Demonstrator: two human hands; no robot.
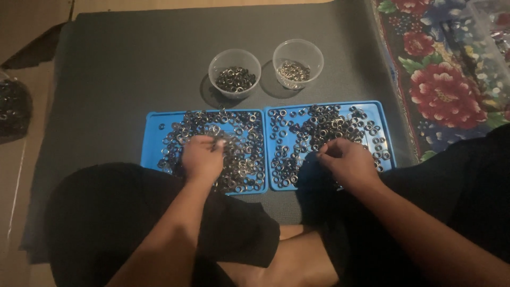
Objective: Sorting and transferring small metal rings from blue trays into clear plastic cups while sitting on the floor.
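Two blue trays lie side by side on a dark grey mat (122, 69), each strewn with several small metal rings. My left hand (202, 157) rests on the rings of the left tray (154, 133), fingers curled and pinching at a ring. On the right tray (385, 127) my right hand (348, 159) has its fingertips pressed together among the rings. Whether either hand holds a ring is too small to tell. Behind the trays stand two clear plastic cups: the left cup (235, 72) holds dark rings, the right cup (298, 62) holds lighter, silvery ones.
A flowered cloth (446, 79) covers the floor at the right, with a clear container (491, 26) on it. A dark bag of rings (13, 109) sits at the far left. My crossed legs in dark shorts fill the near side.
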